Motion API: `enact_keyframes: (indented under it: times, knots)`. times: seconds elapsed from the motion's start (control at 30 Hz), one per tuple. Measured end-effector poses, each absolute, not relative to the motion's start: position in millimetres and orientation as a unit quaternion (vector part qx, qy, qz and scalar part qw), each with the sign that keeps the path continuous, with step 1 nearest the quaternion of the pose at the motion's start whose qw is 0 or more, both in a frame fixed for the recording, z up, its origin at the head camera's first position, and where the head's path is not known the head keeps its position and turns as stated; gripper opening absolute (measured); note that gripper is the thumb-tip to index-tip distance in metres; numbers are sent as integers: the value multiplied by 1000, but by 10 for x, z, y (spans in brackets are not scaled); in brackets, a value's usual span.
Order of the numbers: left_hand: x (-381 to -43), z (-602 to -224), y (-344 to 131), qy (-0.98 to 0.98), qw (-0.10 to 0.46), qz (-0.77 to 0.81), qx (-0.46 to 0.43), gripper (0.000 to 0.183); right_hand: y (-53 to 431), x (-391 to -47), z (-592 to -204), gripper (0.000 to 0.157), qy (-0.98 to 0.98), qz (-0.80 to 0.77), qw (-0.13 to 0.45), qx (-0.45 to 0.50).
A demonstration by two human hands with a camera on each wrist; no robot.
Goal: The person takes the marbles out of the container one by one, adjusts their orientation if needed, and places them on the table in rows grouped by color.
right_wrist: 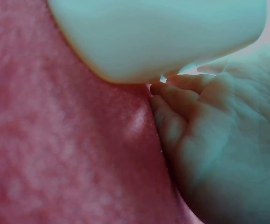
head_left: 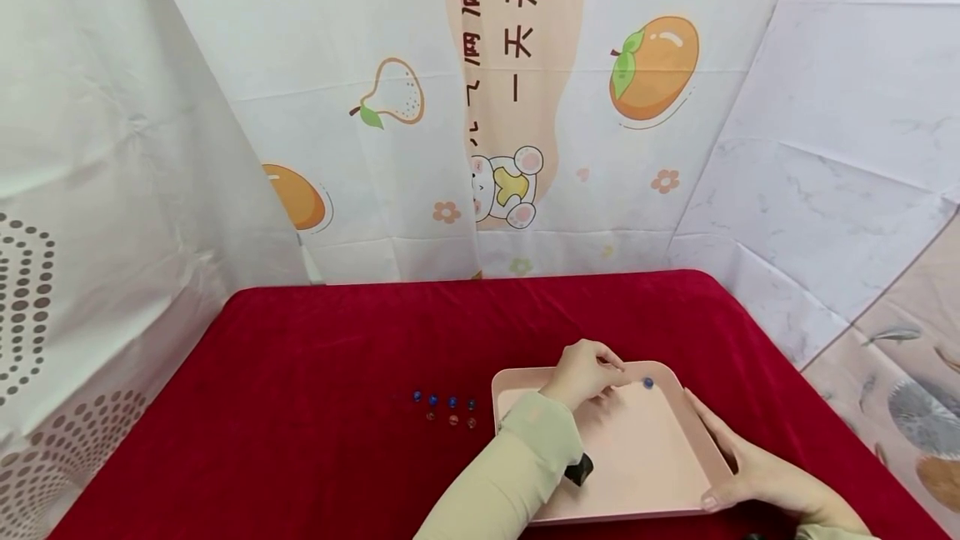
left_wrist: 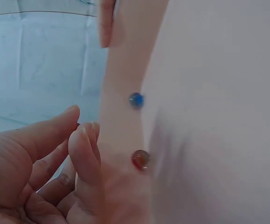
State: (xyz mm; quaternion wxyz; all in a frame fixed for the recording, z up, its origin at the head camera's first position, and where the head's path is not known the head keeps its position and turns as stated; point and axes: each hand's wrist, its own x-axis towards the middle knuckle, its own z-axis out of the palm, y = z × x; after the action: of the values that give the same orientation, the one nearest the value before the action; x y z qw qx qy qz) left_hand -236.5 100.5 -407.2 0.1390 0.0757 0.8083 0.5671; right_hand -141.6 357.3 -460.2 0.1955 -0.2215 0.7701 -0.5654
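Observation:
My left hand (head_left: 588,375) reaches over the far side of a pale pink tray (head_left: 637,457). In the left wrist view, thumb and fingertips pinch a tiny thing; only a dark red speck shows between them, like part of a red marble. Beside those fingers, a blue marble (left_wrist: 136,100) and a red marble (left_wrist: 140,160) lie along the tray's wall. From the head, just that blue marble (head_left: 648,382) stands out, near the far right corner. My right hand (head_left: 757,473) grips the tray's right side, thumb at the near corner and fingers along the outer wall.
Left of the tray, several blue marbles (head_left: 433,400) form a row on the red cloth (head_left: 300,423), with a shorter row of reddish clear marbles (head_left: 453,420) in front. A printed curtain (head_left: 420,173) hangs behind the table. A black strap sits at my left wrist.

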Motion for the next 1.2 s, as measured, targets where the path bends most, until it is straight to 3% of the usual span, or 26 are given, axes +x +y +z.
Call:
enact_keyframes:
  times: [1.2]
  knots:
    - [-1993,-3217,659,752,68,628,187,14,3595,-1407,-4576,110,768,-570,230,-180]
